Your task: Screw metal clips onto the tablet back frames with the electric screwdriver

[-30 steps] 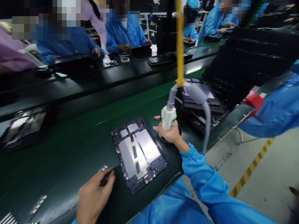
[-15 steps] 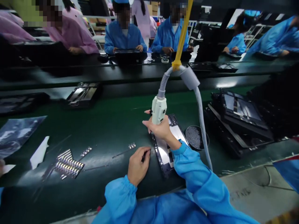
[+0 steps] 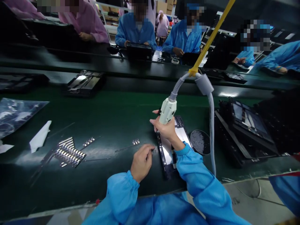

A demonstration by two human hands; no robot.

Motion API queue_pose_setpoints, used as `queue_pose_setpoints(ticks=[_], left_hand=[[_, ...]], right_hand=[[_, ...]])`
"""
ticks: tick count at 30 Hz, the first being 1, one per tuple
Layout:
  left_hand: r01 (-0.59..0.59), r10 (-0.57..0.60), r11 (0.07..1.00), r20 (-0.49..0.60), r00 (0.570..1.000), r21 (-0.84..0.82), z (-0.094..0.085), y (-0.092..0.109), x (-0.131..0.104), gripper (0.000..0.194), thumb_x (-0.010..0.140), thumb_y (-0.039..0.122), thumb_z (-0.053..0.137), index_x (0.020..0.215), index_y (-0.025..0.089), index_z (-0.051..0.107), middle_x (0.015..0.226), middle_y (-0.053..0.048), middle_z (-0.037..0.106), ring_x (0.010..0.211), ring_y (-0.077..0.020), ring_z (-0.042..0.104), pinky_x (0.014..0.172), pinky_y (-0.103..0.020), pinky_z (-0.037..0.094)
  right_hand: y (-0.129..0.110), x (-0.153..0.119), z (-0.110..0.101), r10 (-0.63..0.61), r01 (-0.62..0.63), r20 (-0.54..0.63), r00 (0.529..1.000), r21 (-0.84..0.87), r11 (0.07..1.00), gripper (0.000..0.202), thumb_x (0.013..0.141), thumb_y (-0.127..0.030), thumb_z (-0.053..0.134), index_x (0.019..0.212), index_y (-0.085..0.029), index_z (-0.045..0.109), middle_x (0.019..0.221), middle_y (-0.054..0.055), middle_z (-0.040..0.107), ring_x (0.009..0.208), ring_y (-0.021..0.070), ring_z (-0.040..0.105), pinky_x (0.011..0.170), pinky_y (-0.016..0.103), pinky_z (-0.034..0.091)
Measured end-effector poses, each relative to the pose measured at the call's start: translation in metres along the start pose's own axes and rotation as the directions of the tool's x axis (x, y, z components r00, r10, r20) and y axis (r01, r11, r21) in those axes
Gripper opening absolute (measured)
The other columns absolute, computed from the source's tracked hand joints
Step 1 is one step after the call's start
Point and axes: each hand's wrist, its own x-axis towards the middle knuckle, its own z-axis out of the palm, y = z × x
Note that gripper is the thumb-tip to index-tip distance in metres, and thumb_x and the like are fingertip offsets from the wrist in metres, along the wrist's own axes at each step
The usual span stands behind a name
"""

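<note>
An opened tablet back (image 3: 169,150) lies on the green belt (image 3: 110,115) just in front of me, partly hidden by my right arm. My right hand (image 3: 167,130) grips a white electric screwdriver (image 3: 167,110) held upright over the tablet's left edge; its grey hose (image 3: 210,125) hangs from a yellow cord (image 3: 211,37). My left hand (image 3: 142,162) rests at the tablet's left side with fingers pinched together; whether it holds anything is unclear. A small strip of parts (image 3: 135,142) lies just left of the hands.
A round black dish of screws (image 3: 200,142) sits right of the tablet. Stacked black trays with tablets (image 3: 246,128) fill the right. Metal part strips (image 3: 69,153), a white scrap (image 3: 39,137) and a plastic bag (image 3: 16,114) lie left. Several workers sit across the line.
My view swung left, revealing the part strips and bag. My right hand brought the screwdriver from beside the dish over the tablet's left edge; my left hand closed in beside it.
</note>
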Motion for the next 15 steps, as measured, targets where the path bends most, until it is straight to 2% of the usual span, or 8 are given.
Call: queue_pose_setpoints(ticks=[4, 7, 9, 11, 13, 15], left_hand=[[-0.089, 0.089, 0.996, -0.017, 0.996, 0.032, -0.003, 0.007, -0.004, 0.031, 0.088, 0.009, 0.04, 0.095, 0.019, 0.068, 0.1, -0.007, 0.072, 0.089, -0.0151, 0.07, 0.08, -0.026, 0.057], [-0.252, 0.252, 0.967, 0.02, 0.968, 0.042, -0.001, 0.022, -0.011, 0.032, 0.086, 0.005, 0.044, 0.102, 0.018, 0.067, 0.102, -0.008, 0.073, 0.097, -0.017, 0.068, 0.087, -0.03, 0.056], [-0.386, 0.385, 0.923, 0.077, 0.92, -0.004, 0.005, 0.034, -0.016, 0.03, 0.085, 0.005, 0.048, 0.105, 0.017, 0.066, 0.099, -0.008, 0.074, 0.097, -0.0176, 0.068, 0.089, -0.033, 0.056], [-0.504, 0.503, 0.863, 0.139, 0.853, -0.025, 0.013, 0.042, -0.021, 0.023, 0.086, 0.012, 0.053, 0.106, 0.014, 0.065, 0.098, -0.009, 0.074, 0.1, -0.0204, 0.067, 0.092, -0.037, 0.056], [-0.581, 0.563, 0.813, 0.189, 0.805, 0.053, 0.021, 0.047, -0.026, 0.025, 0.088, 0.022, 0.056, 0.108, 0.009, 0.063, 0.102, -0.012, 0.073, 0.106, -0.0249, 0.066, 0.094, -0.042, 0.055], [-0.624, 0.578, 0.761, 0.25, 0.777, 0.179, 0.028, 0.045, -0.029, 0.03, 0.09, 0.023, 0.055, 0.112, 0.004, 0.062, 0.109, -0.016, 0.071, 0.112, -0.0283, 0.064, 0.096, -0.044, 0.054]], right_hand=[[0.005, -0.003, 0.0, -0.02, 0.02, 0.015, 1.0, -0.028, 0.999, 0.019, 0.071, -0.026, 0.072, 0.085, -0.019, 0.06, 0.043, -0.009, 0.053, 0.038, 0.0114, 0.05, 0.048, 0.027, 0.046], [0.01, -0.006, 0.001, -0.039, 0.04, 0.023, 0.999, -0.036, 0.999, 0.019, 0.072, -0.026, 0.072, 0.085, -0.02, 0.059, 0.044, -0.009, 0.052, 0.038, 0.0111, 0.05, 0.047, 0.026, 0.045], [0.012, -0.007, 0.002, -0.045, 0.045, 0.01, 0.999, -0.04, 0.998, 0.019, 0.072, -0.026, 0.072, 0.084, -0.02, 0.059, 0.045, -0.009, 0.052, 0.039, 0.0107, 0.05, 0.048, 0.026, 0.044], [0.009, -0.007, 0.003, -0.048, 0.048, 0.0, 0.999, -0.046, 0.998, 0.02, 0.072, -0.025, 0.072, 0.086, -0.019, 0.059, 0.045, -0.009, 0.052, 0.039, 0.0104, 0.05, 0.048, 0.026, 0.044], [0.002, -0.006, 0.002, -0.061, 0.061, -0.009, 0.998, -0.041, 0.997, 0.022, 0.071, -0.025, 0.072, 0.089, -0.019, 0.061, 0.045, -0.009, 0.053, 0.039, 0.0104, 0.05, 0.048, 0.026, 0.045], [-0.01, -0.005, -0.004, -0.093, 0.092, -0.042, 0.995, -0.014, 0.996, 0.023, 0.072, -0.025, 0.073, 0.09, -0.018, 0.061, 0.046, -0.008, 0.054, 0.039, 0.0105, 0.051, 0.048, 0.026, 0.046]])
